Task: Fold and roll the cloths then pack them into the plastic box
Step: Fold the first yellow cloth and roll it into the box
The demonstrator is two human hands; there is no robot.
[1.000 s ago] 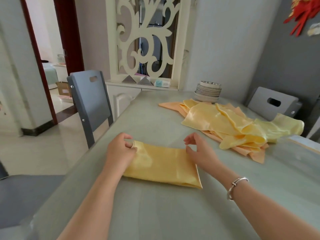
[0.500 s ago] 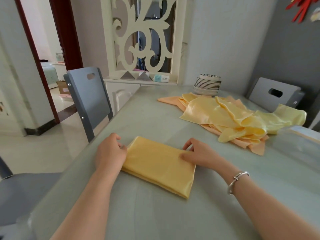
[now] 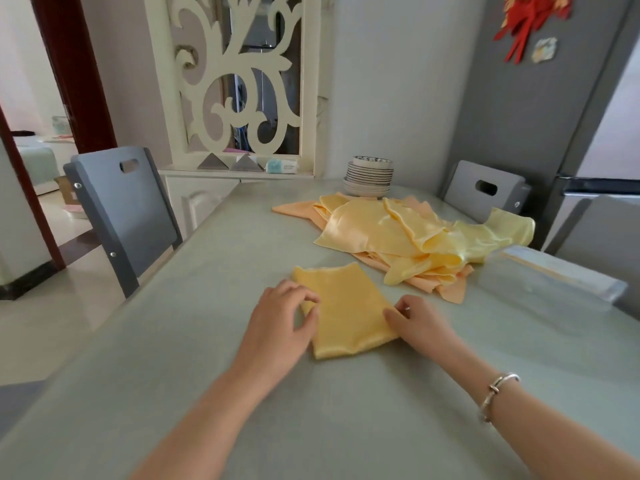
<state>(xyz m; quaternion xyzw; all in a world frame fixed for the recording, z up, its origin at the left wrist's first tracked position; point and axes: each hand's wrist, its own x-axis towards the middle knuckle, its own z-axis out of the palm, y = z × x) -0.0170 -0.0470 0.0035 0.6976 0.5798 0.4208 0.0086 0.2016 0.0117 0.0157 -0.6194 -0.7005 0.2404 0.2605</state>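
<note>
Hands (image 3: 280,327) (image 3: 420,323) — fingers curled — pinching folded cloth (image 3: 341,306)

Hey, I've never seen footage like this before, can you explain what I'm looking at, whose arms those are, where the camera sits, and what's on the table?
There is no machine here. A person wears a wide-angle camera on the head, so you look forward and down along their own bare arms. The single view bends straight lines a little.

The left hand and the right hand sit at either side of a folded yellow satin cloth lying flat on the pale green table. Fingers of both hands pinch its side edges.

Farther back lies a loose pile of yellow and orange cloths, not yet folded. Behind that stands a stack of white bowls with dark rims. At the right edge sits a clear plastic box, where the cloths will go. A silver bracelet is on the right wrist, and grey chairs stand around the table.
</note>
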